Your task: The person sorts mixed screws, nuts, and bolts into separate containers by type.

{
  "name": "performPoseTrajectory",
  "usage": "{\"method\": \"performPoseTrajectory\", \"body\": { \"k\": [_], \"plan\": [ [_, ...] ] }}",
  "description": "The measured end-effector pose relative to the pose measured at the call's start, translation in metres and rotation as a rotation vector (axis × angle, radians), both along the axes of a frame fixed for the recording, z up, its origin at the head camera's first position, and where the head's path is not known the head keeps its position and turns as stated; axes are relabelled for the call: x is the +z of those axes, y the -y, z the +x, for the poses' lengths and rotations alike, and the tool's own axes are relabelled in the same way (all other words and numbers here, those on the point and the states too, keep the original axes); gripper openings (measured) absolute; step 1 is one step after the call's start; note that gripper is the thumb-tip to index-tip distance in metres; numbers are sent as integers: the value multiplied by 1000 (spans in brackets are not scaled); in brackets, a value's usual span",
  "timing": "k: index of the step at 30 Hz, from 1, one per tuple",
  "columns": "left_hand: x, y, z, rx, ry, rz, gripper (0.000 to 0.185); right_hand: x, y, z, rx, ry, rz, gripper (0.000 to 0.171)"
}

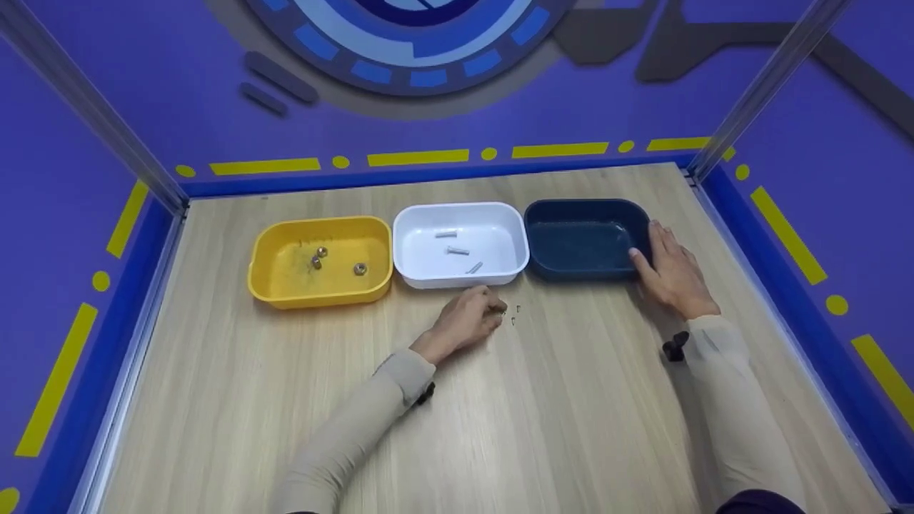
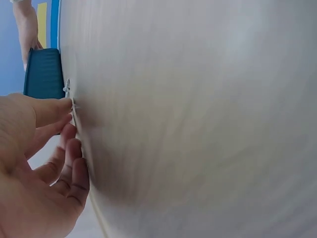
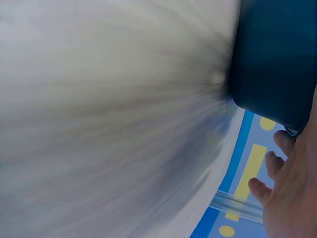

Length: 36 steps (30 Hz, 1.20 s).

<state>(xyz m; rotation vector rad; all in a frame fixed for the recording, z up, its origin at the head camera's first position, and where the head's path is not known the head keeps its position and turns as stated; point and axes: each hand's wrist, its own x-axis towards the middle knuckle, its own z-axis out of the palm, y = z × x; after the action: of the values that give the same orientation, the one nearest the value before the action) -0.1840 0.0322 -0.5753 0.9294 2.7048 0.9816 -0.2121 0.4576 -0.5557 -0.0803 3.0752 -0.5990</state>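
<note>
In the head view my left hand (image 1: 468, 319) is low over the table, just in front of the white bin (image 1: 403, 268). Its thumb and index finger pinch a small screw (image 2: 75, 106), mostly hidden by the fingertips. Two more small screws (image 1: 518, 308) lie on the wood beside those fingertips. At the right, my right hand (image 1: 675, 275) grips the side of a dark blue bin (image 1: 585, 275), thumb over the rim and fingers along the outside. No contents show inside the dark blue bin. Several larger pale bolts (image 1: 458, 250) lie in the white bin.
A yellow bin (image 1: 321, 296) with a few metal nuts (image 1: 360, 269) stands left of the white bin. The three bins form a row toward the back of the wooden table (image 1: 543, 428). Purple panels (image 1: 428, 132) enclose the back and both sides.
</note>
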Motion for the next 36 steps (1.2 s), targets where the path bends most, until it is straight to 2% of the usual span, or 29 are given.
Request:
{"method": "performPoseTrajectory", "body": {
  "k": [7,24,36],
  "plan": [
    [-2,0,-3,1,43,4,24,1,0,0,-2,3,12,88],
    [-3,-3,-5,27,50,45,13,0,0,2,-15,18,14,88],
    [-2,-2,-10,62,128,48,6,2,2,1,-2,21,1,87]
  ]
}}
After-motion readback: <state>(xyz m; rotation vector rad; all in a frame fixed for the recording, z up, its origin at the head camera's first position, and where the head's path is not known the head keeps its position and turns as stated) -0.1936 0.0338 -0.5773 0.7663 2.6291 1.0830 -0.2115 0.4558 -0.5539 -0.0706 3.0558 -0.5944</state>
